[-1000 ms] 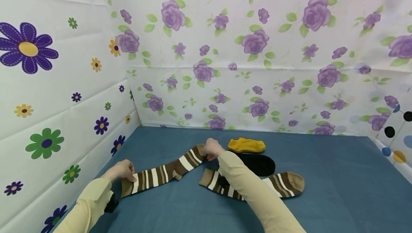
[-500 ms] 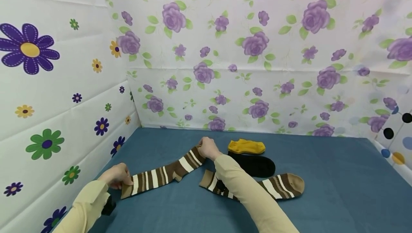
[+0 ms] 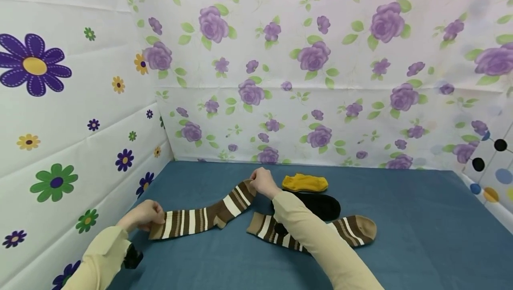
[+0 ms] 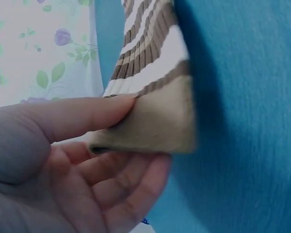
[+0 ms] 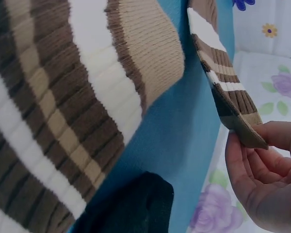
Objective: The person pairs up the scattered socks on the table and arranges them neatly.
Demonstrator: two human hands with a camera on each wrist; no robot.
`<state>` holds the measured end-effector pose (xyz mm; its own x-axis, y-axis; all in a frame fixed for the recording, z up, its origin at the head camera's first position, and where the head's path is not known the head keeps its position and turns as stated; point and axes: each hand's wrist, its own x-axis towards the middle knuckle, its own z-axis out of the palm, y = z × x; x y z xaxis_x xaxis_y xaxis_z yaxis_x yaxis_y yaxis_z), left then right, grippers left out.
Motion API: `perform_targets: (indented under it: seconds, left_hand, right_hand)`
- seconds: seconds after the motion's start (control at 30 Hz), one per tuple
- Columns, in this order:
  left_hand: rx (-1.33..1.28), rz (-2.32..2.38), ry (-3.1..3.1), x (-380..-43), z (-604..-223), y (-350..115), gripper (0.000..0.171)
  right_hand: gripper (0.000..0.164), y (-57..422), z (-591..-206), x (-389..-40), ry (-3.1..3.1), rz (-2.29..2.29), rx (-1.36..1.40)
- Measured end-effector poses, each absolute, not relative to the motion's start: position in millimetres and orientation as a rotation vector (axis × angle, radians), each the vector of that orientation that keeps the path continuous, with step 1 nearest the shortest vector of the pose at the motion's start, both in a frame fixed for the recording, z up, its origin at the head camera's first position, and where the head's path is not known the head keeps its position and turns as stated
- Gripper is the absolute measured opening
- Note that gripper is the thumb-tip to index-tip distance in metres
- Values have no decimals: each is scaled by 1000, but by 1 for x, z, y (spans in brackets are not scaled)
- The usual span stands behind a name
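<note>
A brown, tan and white striped sock (image 3: 192, 221) stretches between both hands at the left of the table. My left hand (image 3: 145, 215) pinches its tan cuff between thumb and fingers, as the left wrist view shows with the cuff (image 4: 155, 116) close up. At the other end my right hand (image 3: 263, 182) pinches the tan toe (image 5: 250, 128). In the right wrist view that toe is lifted off the cloth. A second striped sock (image 3: 356, 231) lies flat, partly hidden beneath my right forearm.
Behind my right wrist lies a black sock (image 3: 320, 204), with a folded yellow sock (image 3: 304, 182) beyond it. All rest on a blue tablecloth (image 3: 409, 218). Flower-print sheets (image 3: 276, 67) stand along the back and left sides.
The cuff end of the striped sock has risen slightly with my left hand, which has shifted a little left. My right hand still pinches the toe, and the other socks stay put.
</note>
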<state>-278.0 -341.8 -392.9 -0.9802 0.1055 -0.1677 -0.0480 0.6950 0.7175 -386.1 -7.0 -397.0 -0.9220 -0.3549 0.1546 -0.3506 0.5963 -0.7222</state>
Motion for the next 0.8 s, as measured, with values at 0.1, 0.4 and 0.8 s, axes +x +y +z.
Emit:
perform_targets:
  seconds: [0.1,0.4,0.8]
  left_hand:
    - [28,1231,2741,-280,-392,-342,10]
    - [-22,1230,2932,-287,-386,-336,20]
    - [-97,1352,2960,-295,-378,-327,19]
  right_hand:
    - [14,-3,-395,-385,2799,-1284,-631]
    - [10,8,-395,-383,2762,-1346,-624]
    - [9,16,-384,-382,2779,-1415,-559]
